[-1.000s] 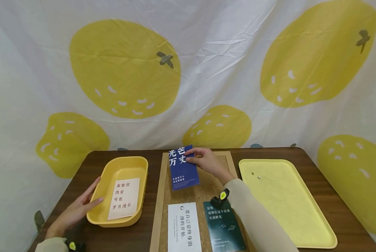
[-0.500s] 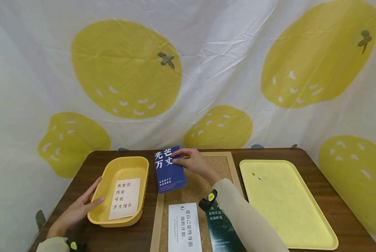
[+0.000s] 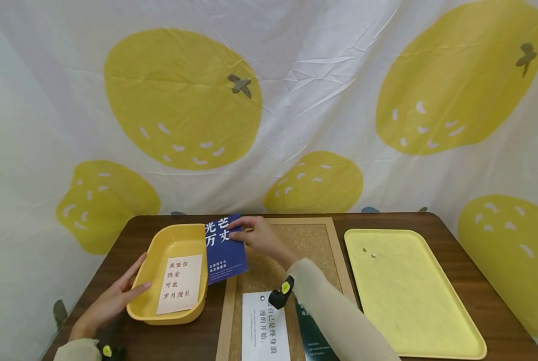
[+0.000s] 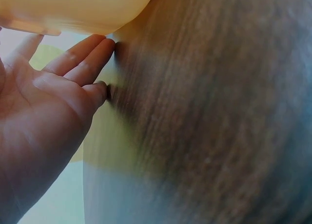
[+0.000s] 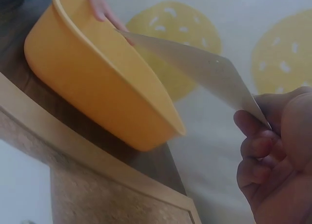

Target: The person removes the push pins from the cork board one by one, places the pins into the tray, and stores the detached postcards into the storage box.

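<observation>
Just right of the yellow plastic basin (image 3: 179, 244), the right hand (image 3: 261, 236) pinches a blue postcard (image 3: 225, 255) near its upper right edge; the left hand (image 3: 113, 298) rests straight-fingered against the basin. Thin card should be light, springy, easily creased; an edge hold suits.

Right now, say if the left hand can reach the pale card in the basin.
Probably yes, after letting go: the left hand holds the yellow basin near the pale card, which nothing covers.
</observation>
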A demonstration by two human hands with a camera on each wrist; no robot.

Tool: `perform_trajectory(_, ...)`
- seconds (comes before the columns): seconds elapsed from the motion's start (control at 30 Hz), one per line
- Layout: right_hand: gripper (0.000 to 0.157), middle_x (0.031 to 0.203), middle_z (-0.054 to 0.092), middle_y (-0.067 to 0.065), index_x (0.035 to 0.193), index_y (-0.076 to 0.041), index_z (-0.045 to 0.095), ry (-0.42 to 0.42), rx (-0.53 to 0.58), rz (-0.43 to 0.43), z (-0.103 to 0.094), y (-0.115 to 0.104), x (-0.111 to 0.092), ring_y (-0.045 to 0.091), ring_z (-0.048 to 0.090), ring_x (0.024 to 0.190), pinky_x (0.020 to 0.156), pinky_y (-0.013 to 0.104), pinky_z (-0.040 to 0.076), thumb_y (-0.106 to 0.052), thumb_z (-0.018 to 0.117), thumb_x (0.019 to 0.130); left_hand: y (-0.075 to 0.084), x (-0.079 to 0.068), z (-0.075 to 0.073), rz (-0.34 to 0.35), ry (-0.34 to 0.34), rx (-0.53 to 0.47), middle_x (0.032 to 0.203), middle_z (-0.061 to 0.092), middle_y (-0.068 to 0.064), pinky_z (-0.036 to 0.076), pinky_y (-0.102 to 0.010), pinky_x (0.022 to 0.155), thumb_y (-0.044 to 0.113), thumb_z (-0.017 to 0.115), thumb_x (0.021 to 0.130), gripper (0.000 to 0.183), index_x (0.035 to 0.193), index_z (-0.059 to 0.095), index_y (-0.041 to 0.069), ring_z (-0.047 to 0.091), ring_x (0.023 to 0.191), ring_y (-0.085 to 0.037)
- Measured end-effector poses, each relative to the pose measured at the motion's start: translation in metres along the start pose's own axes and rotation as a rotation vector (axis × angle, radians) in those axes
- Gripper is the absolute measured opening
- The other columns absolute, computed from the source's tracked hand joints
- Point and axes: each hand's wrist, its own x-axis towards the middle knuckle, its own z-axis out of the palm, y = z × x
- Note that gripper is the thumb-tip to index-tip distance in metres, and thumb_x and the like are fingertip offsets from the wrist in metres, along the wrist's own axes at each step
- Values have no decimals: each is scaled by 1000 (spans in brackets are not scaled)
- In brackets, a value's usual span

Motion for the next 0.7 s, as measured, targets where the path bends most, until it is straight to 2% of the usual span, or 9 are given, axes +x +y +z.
perform_trajectory(0.27, 18, 97, 67, 3, 109, -15, 76, 41, 15, 18, 23, -6, 2, 13, 57, 77, 60, 21, 44, -14, 72, 91, 0, -2, 0, 7, -11, -21, 163, 6, -26, 54, -27, 87, 23, 57, 102, 85, 160, -5, 28, 56, 115, -16)
perform_trajectory(0.43, 18, 100, 63, 2, 109, -16, 76, 75, 0, 27, 34, -15, 1, 15, 54, 83, 60, 21, 42, -14, 72, 91, 0, -2, 1, -11, 7, 26, 164, 5, -24, 52, -24, 87, 27, 58, 101, 85, 160, -3, 27, 52, 121, -18)
perform_trajectory(0.57, 18, 95, 59, 3, 109, -13, 76, 85, 41, 27, 42, -16, 3, 13, 54, 77, 58, 20, 42, -13, 72, 91, -1, -2, 2, -23, 20, 36, 164, 7, -22, 51, -23, 89, 28, 58, 101, 84, 160, -1, 28, 49, 123, -16)
perform_trajectory(0.7, 19, 89, 62, 3, 109, -10, 75, 78, 78, 20, 49, -13, 6, 10, 55, 69, 57, 19, 42, -11, 72, 90, -1, -2, 2, -16, 19, 37, 165, 5, -20, 50, -23, 89, 28, 58, 101, 84, 160, -1, 28, 46, 125, -15)
